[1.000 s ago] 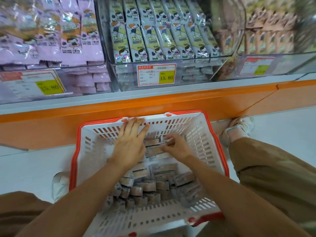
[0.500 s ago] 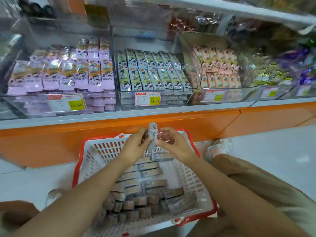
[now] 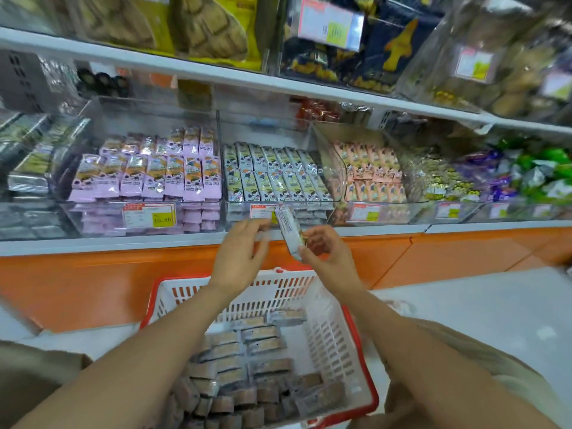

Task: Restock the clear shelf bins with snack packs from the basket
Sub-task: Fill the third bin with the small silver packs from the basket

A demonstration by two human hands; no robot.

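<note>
Snack pack (image 3: 287,228) looks like a light foil-wrapped bar: slick, crinkly wrapper, probably crumbly inside, so I'd pinch an end rather than squeeze the middle. Right hand (image 3: 328,253) pinches its lower end, and the pack is tilted near upright above the basket (image 3: 360,332), just under the middle clear bin (image 3: 315,212) at 12 o'clock. Left hand (image 3: 238,257) sits at the pack's 9 o'clock, fingers loosely spread, holding nothing. The bin looks nearly full, and its front wall and price tag (image 3: 261,211) block the way, so go over the top. Purple packs (image 3: 148,178) at 10, pink packs (image 3: 371,176) at 2.
</note>
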